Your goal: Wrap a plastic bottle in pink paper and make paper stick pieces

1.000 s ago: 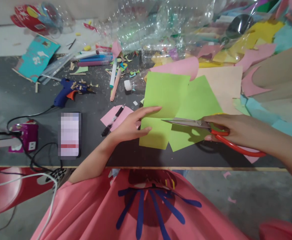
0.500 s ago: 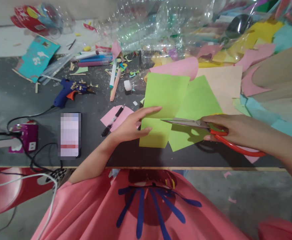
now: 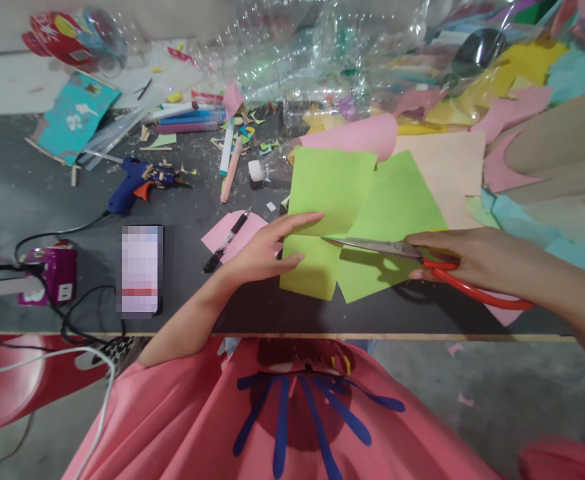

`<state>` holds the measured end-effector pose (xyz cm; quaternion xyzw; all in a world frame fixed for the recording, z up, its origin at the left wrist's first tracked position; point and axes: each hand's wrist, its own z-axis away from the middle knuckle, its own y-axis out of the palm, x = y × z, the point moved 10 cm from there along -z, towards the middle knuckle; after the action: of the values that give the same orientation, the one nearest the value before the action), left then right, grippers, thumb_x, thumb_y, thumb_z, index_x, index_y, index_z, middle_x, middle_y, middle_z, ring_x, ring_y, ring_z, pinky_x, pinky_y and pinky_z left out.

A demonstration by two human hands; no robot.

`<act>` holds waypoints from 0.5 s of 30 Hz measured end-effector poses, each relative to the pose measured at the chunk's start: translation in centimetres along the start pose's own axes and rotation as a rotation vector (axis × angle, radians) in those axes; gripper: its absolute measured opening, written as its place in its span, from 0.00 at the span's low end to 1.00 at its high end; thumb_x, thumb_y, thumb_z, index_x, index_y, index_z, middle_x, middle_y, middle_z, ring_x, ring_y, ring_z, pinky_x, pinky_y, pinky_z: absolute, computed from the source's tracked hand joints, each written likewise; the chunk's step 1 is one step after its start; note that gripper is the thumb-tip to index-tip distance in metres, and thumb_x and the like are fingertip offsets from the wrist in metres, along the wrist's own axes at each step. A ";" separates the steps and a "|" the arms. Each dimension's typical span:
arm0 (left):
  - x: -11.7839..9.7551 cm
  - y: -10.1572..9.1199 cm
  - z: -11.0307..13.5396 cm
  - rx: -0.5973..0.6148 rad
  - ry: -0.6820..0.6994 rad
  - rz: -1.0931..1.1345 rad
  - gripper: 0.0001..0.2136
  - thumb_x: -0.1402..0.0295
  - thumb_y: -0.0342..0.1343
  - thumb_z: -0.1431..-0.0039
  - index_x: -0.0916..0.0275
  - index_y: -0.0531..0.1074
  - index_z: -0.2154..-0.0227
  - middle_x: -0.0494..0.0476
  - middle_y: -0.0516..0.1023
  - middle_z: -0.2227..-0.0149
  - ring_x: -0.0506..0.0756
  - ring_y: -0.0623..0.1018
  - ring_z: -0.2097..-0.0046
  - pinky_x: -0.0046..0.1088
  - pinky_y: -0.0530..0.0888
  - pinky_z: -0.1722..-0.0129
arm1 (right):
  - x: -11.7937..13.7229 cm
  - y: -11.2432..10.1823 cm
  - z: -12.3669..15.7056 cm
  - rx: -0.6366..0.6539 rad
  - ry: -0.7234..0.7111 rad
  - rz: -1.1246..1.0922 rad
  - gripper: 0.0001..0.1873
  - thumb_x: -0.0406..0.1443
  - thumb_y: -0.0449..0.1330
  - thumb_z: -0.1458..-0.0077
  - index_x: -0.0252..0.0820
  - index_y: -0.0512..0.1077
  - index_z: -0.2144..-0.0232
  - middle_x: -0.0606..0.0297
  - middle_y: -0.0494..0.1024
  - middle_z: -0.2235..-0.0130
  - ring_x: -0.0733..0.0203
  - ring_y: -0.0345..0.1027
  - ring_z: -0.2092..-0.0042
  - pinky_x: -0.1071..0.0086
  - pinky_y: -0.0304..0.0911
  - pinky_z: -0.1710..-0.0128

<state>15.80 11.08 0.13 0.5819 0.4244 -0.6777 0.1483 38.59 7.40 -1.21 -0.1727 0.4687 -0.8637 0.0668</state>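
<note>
the dark table (image 3: pixel 252 307) gives the work a flat base, close to its front edge. on it, the green sheet (image 3: pixel 329 187) lies under both hands, a line running across its lower part; how much of that line is slit and how much crease, i cannot tell. a tilted green piece (image 3: pixel 397 200) lies to its right; whether the two are joined is unclear, so it would be wise to check that the blades take only the layer meant.

the right hand (image 3: pixel 467 253) is curled closed around the handles of the scissors, the thumb low on the near side. the left hand (image 3: pixel 259 253) is spread at the left edge of the green sheet, forefinger and thumb well parted, one above the line and one below, gripping nothing. that seems a good hold: it steadies both sides, though the gap sits straight ahead of the points, so both fingers should draw back as the blades near them.

the scissors (image 3: pixel 402 249) lie almost level along the line, blades looking nearly or fully together. for a clean edge, i would open them wide, seat the paper deep toward the pivot, and stop each bite short of the tips.

the pen (image 3: pixel 227 240) rests on a pink scrap (image 3: pixel 249 223) beside the left hand, out of the way.
</note>
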 end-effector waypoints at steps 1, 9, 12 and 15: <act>0.0 0.0 0.0 0.003 -0.001 -0.001 0.28 0.72 0.55 0.47 0.56 0.65 0.41 0.54 0.70 0.39 0.58 0.69 0.38 0.34 0.65 0.38 | 0.0 0.1 0.0 0.011 0.005 -0.010 0.32 0.60 0.48 0.44 0.47 0.73 0.50 0.55 0.82 0.62 0.46 0.75 0.67 0.64 0.61 0.73; 0.1 0.1 -0.1 0.005 -0.034 -0.006 0.28 0.71 0.55 0.47 0.56 0.65 0.40 0.54 0.69 0.38 0.58 0.68 0.37 0.35 0.64 0.37 | 0.6 -0.2 0.3 0.082 0.075 -0.031 0.28 0.56 0.47 0.43 0.47 0.69 0.50 0.55 0.79 0.58 0.47 0.74 0.63 0.63 0.62 0.70; 0.2 0.4 -0.1 0.027 -0.033 -0.003 0.28 0.71 0.55 0.46 0.55 0.64 0.40 0.53 0.69 0.38 0.58 0.68 0.37 0.36 0.65 0.38 | 1.1 -0.4 0.4 0.093 0.076 -0.013 0.28 0.55 0.47 0.42 0.47 0.68 0.49 0.54 0.78 0.58 0.47 0.73 0.65 0.63 0.60 0.71; 0.3 0.7 0.0 0.033 -0.016 0.004 0.29 0.71 0.56 0.46 0.54 0.64 0.40 0.53 0.68 0.38 0.58 0.68 0.38 0.36 0.66 0.38 | 2.2 -0.4 0.4 0.102 0.019 -0.030 0.26 0.53 0.46 0.40 0.44 0.68 0.51 0.53 0.78 0.59 0.49 0.73 0.65 0.65 0.60 0.72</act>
<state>16.25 10.77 -0.38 0.5795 0.4107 -0.6892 0.1433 36.73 6.73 -0.15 -0.1678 0.4219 -0.8891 0.0579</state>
